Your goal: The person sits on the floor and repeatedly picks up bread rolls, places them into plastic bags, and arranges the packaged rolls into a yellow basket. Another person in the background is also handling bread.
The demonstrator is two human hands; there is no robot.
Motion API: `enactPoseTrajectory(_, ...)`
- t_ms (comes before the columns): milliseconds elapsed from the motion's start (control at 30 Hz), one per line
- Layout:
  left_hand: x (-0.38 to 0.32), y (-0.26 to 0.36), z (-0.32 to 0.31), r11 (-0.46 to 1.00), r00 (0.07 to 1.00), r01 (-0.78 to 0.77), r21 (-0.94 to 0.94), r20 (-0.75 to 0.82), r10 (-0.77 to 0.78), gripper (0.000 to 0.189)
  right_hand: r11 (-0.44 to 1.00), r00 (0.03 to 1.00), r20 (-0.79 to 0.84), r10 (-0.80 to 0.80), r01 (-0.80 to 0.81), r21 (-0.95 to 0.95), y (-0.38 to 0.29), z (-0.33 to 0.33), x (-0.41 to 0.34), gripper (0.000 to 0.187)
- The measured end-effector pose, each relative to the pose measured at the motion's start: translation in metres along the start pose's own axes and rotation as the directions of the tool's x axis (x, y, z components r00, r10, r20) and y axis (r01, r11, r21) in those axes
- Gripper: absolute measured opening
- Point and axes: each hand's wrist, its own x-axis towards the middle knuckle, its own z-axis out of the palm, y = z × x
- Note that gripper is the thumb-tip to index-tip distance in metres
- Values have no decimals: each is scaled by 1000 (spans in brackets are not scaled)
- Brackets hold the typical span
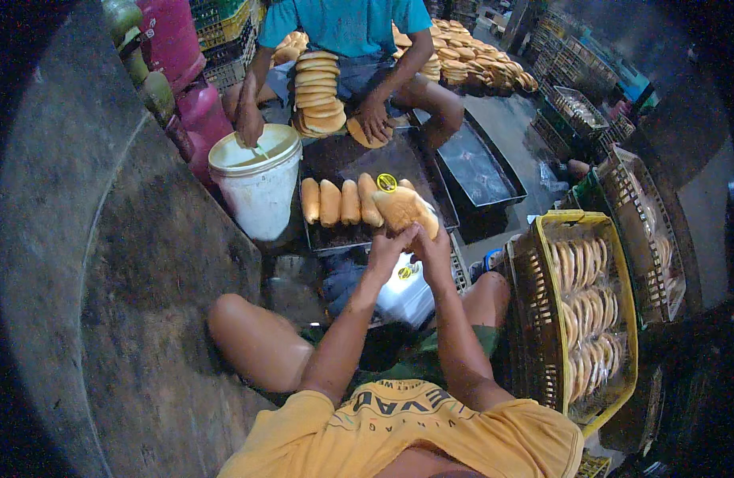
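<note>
Both of my hands are together over the near edge of a dark metal tray [337,240]. My left hand [386,254] and my right hand [431,248] hold a flat bread [403,209] in a clear plastic bag with a round yellow label [387,183]. Several long bread rolls [330,203] lie side by side in the tray, left of the bag. Below my hands lies a stack of clear plastic bags [406,296] with yellow labels. Across the tray, a co-worker's hand [374,122] rests on a round flat bread [367,132]; the other holds a tool inside a white bucket [253,197].
A stack of flat breads [317,89] stands before the co-worker, with a large bread pile [462,54] behind. At right, a yellow-rimmed crate [633,352] holds bagged breads. An empty-looking metal tray [477,161] lies beyond. Pink gas cylinders [202,110] stand left, near a wooden surface [164,299].
</note>
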Motion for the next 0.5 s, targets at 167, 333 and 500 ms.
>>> enactPoseTrajectory(167,5,27,5,737,980,-160,-656,-193,41,53,1000,999,50,18,-17,-14,15,7,-10,59)
enactPoseTrajectory(333,-4,15,41,857,966,-60,-512,-247,-80,43,840,954,-83,-289,211,-501,1,-7,-25,34)
enactPoseTrajectory(500,-45,-29,78,895,996,40,-444,-56,-72,42,623,824,-260,-503,138,-770,-57,-77,-39,32)
